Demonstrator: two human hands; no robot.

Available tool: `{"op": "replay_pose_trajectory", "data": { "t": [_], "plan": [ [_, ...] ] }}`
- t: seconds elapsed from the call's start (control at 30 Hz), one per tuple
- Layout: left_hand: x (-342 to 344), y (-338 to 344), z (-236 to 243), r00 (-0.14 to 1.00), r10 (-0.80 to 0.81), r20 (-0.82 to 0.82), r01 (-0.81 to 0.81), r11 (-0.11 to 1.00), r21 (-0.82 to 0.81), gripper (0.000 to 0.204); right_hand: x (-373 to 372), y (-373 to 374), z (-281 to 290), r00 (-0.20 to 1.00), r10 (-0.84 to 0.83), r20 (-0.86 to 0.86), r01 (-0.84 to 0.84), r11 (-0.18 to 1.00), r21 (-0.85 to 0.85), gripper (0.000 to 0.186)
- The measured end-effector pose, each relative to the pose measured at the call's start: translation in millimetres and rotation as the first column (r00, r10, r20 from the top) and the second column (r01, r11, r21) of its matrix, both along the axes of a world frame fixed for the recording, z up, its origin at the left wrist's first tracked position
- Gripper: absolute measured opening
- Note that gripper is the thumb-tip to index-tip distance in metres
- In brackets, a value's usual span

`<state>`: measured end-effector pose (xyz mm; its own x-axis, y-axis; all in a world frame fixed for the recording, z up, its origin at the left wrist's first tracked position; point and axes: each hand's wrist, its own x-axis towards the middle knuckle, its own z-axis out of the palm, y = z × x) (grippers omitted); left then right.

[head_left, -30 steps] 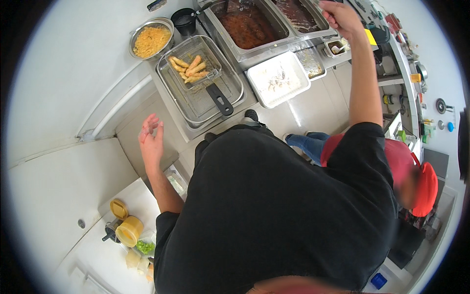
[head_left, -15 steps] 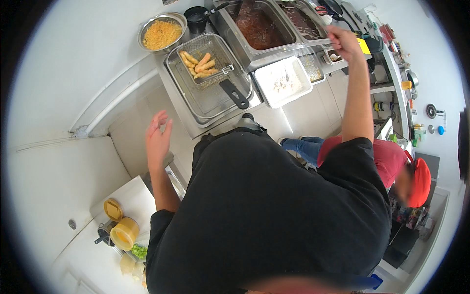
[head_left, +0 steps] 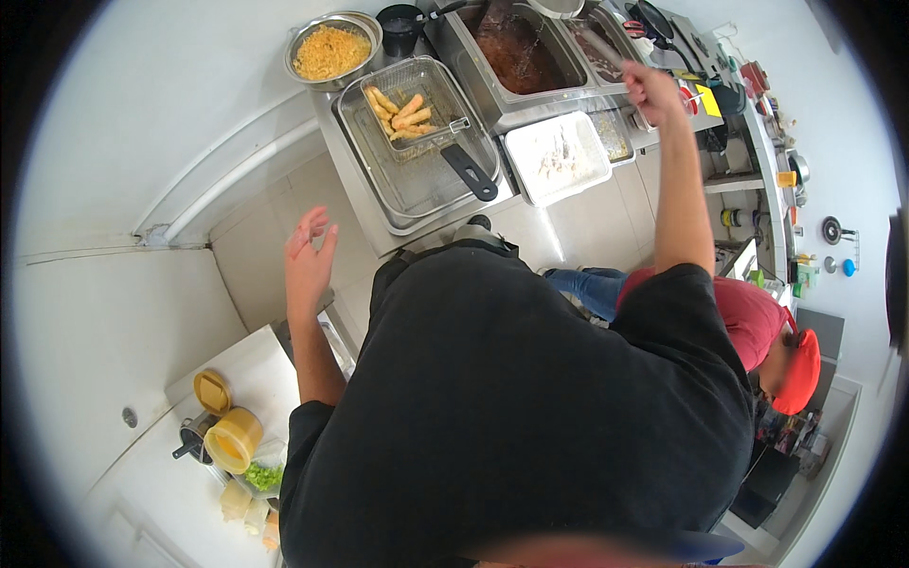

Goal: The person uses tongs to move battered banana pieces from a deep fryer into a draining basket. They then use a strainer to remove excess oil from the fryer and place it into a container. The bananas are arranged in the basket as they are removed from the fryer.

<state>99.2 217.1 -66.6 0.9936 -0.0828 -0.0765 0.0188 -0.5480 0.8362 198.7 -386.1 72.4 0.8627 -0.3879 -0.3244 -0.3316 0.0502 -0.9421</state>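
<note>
My right hand (head_left: 655,93) is closed around the grey handle of a long-handled utensil (head_left: 603,45), held over the right-hand vat of dark liquid. Motion smears the utensil; a round pale rim (head_left: 556,8) shows beyond its far end, and whether the two are joined I cannot tell. My left hand (head_left: 310,256) hangs in the air at the left, fingers apart, holding nothing. In front of it, a fry basket (head_left: 445,92) with golden fried sticks (head_left: 409,117) rests in a metal tray (head_left: 402,194). The large left vat (head_left: 521,57) holds reddish-brown liquid.
A metal bowl of shredded yellow food (head_left: 331,52) and a black pot (head_left: 400,33) stand behind the tray. A white tub (head_left: 559,156) with floury residue sits before the vats. A co-worker in a red cap (head_left: 801,371) bends at the right. Containers stand on the left white table (head_left: 270,364).
The utensil has swung lower and leftward in my right hand, and a round pale rim has come into view at the top. My left hand stays open, nearly in place. The view has shifted slightly.
</note>
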Motion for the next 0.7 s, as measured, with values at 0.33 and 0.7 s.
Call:
{"op": "replay_pose_trajectory", "data": {
  "t": [0.33, 0.7],
  "plan": [
    [-8, 3, -13, 0.999, 0.038, 0.034, -0.036, 0.998, -0.05, 0.038, 13, -10, -3, 0.997, -0.048, -0.064, 0.048, 0.999, 0.004, 0.014],
    [-20, 19, -18, 0.997, 0.075, -0.022, -0.075, 0.997, -0.013, 0.037, 20, -17, 47, 0.997, 0.072, 0.024, -0.072, 0.997, 0.002, 0.011]
  ]
}}
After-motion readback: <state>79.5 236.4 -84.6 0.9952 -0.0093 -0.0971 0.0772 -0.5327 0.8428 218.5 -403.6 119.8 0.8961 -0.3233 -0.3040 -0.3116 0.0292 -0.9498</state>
